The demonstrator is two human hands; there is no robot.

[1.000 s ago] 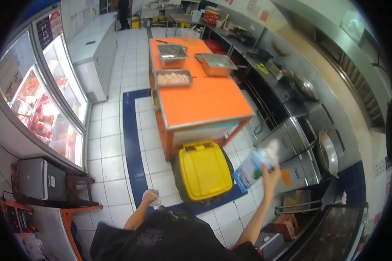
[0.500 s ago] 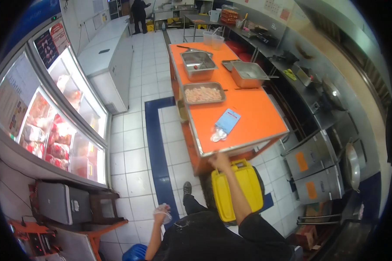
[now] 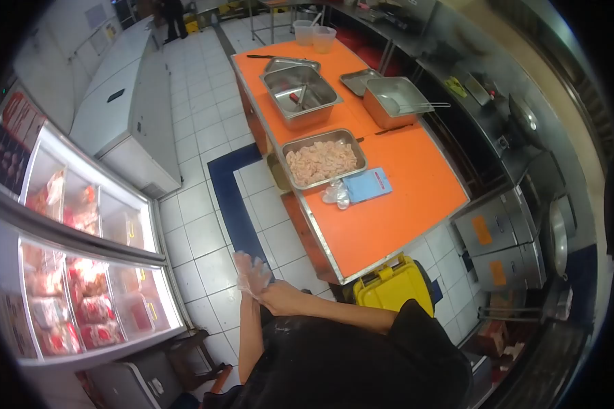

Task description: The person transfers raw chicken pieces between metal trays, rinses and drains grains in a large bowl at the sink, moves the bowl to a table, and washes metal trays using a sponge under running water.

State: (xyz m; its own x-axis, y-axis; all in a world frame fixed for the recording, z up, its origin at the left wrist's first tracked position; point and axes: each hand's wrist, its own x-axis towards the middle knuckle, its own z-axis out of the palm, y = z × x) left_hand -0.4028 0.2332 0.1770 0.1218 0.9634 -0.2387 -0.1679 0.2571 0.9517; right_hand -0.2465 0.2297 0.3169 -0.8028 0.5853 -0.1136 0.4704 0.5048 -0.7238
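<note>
Glove (image 3: 243,263) covers the spread left hand (image 3: 254,277); the grip of the right hand (image 3: 278,298) seems closed on the glove's lower edge, probably for a snug fit, though blur hides details. Blue packet (image 3: 368,185) lies within reach on the counter (image 3: 396,228).

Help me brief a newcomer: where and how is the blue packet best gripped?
The blue packet is probably best pinched by its right end, coming from the right: it lies flat with that end free, while clear plastic bunches at its left and the tray of pale pieces sits close behind.
</note>
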